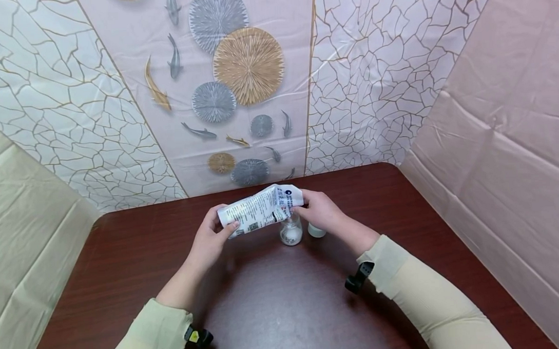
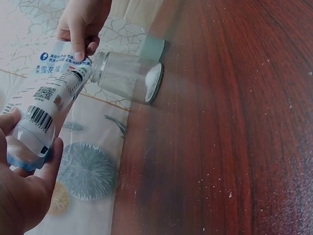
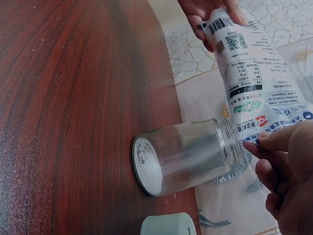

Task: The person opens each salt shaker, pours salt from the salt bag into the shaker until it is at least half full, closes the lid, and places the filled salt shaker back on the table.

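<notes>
A printed white-and-blue bag of salt [image 1: 255, 210] is tilted over a clear glass jar [image 1: 291, 231], its right end at the jar's mouth. My left hand [image 1: 211, 235] grips the bag's raised left end, thumb in front. With thumb and fingers, my right hand [image 1: 321, 210] pinches the bag's corner beside the jar's rim. White grains [image 3: 149, 166] lie on the bottom of the upright jar in the right wrist view. Whether grains are falling just now I cannot tell.
A pale green lid [image 3: 168, 224] lies on the dark wood table [image 1: 284, 297], just right of the jar. Small white specks [image 2: 230, 195] are scattered over the tabletop. A patterned cloth wall [image 1: 245, 119] stands behind the table's far edge.
</notes>
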{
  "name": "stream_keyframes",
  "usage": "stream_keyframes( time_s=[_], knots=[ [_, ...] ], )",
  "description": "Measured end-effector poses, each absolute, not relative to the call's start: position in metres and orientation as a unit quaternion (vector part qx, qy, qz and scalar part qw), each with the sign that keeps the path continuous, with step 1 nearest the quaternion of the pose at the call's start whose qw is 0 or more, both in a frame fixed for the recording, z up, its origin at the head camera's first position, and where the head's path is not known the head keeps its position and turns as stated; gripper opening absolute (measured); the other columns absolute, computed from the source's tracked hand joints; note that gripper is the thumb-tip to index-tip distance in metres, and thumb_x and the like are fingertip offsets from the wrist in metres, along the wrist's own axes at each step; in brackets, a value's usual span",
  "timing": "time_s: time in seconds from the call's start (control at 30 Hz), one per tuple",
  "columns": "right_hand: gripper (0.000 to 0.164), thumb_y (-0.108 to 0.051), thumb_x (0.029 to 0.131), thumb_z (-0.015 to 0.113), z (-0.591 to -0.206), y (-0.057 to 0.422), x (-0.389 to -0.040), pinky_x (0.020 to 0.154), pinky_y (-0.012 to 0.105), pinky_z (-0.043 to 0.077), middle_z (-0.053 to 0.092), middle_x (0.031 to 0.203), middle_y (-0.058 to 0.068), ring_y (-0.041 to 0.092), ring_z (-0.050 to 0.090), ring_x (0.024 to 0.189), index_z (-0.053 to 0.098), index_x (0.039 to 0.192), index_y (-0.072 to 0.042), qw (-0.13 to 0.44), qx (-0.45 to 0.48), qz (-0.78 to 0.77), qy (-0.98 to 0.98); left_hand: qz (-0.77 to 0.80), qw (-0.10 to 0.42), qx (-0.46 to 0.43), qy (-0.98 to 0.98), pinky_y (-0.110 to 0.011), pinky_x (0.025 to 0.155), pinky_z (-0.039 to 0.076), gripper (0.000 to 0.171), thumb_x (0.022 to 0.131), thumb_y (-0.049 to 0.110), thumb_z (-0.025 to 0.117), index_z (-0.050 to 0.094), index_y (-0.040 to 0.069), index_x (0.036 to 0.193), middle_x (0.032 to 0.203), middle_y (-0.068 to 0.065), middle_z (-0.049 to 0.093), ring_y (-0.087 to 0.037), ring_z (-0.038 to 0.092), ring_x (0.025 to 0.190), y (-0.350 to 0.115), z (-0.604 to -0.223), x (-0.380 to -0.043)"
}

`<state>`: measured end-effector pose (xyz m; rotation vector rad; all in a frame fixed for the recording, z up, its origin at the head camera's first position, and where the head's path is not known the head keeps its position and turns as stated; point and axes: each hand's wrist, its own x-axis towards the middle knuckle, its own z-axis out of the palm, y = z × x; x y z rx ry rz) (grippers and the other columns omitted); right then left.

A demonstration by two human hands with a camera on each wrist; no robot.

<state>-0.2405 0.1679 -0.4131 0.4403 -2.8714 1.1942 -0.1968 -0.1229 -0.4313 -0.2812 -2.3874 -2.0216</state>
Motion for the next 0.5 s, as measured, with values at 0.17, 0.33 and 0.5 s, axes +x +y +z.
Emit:
stream_keyframes(
  time_s=[0.17,0.33,0.5],
  knots=[
    [0.037,-0.019,0.093,0.07,-0.4127,0.1677,-0.2404,0.08,0.036,0.051,0.071,0.109,0.003,0.017,0.064,0.096,0.063,0.128,-0.01,0.0,0.14,0.378,-0.915,-0.644,0.002,-0.091,-0.76,-0.023,0.076,0.052,0.043,0.095,0.007,0.067,0.048,0.008,0.134,0.119,-0.016,0.06,-0.016,0.06,0.095,-0.1227,-0.4281,-0.1958],
    [0.039,-0.019,0.093,0.07,-0.4135,0.1672,-0.2411,0.081,0.037,0.051,0.071,0.111,0.004,0.017,0.064,0.096,0.062,0.131,-0.01,0.002,0.141,0.371,-0.918,-0.641,0.004,-0.092,-0.762,-0.023,0.075,0.052,0.044,0.094,0.005,0.067,0.048,0.009,0.133,0.117,-0.015,0.059,-0.017,0.06,0.095,-0.1232,-0.4281,-0.1959],
    [0.039,-0.018,0.093,0.069,-0.4131,0.167,-0.2411,0.081,0.037,0.051,0.071,0.11,0.003,0.017,0.063,0.096,0.061,0.131,-0.01,0.003,0.141,0.367,-0.92,-0.636,0.004,-0.098,-0.765,-0.023,0.075,0.052,0.044,0.094,0.006,0.067,0.048,0.008,0.134,0.118,-0.016,0.059,-0.018,0.06,0.096,-0.124,-0.4274,-0.1963]
  ],
)
